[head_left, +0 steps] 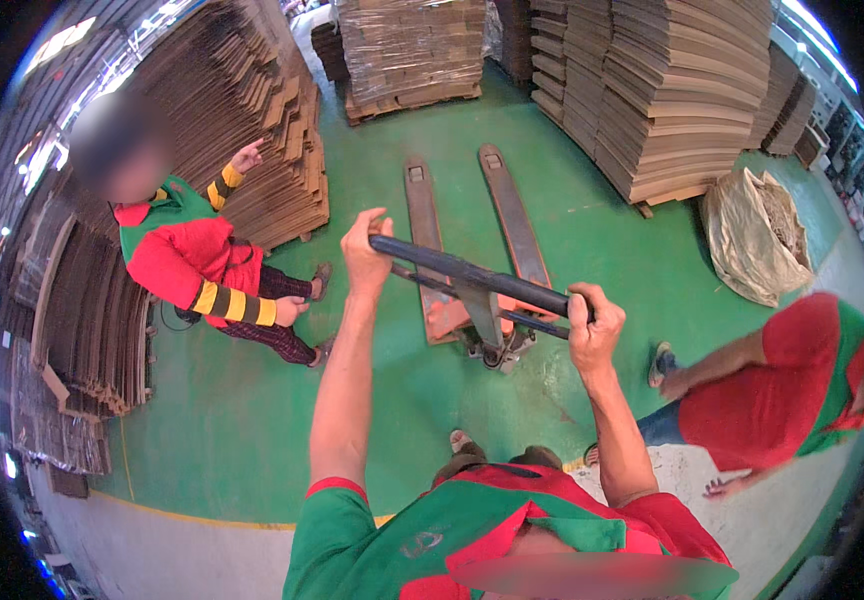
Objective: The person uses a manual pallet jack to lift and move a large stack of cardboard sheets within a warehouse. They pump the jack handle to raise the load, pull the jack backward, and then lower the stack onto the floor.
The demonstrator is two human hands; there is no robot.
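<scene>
My right hand (595, 325) was clamped on the right end of a dark handle bar (467, 275), its fingers curled together. My left hand (367, 250) touched the bar's left end, fingertips bent and raised above it; I could not tell whether they gripped. Just beyond, below the bar, the orange pallet jack (447, 320) stood on the green floor (372, 400), its two worn forks (519, 215) pointing away from me. One co-worker (762, 390) leaned in at my right; another (187, 250) stood at my left, a finger pointing. Farther off were a bulging sack (742, 240), tall cardboard stacks (682, 110) and a film-wrapped load (412, 50).
</scene>
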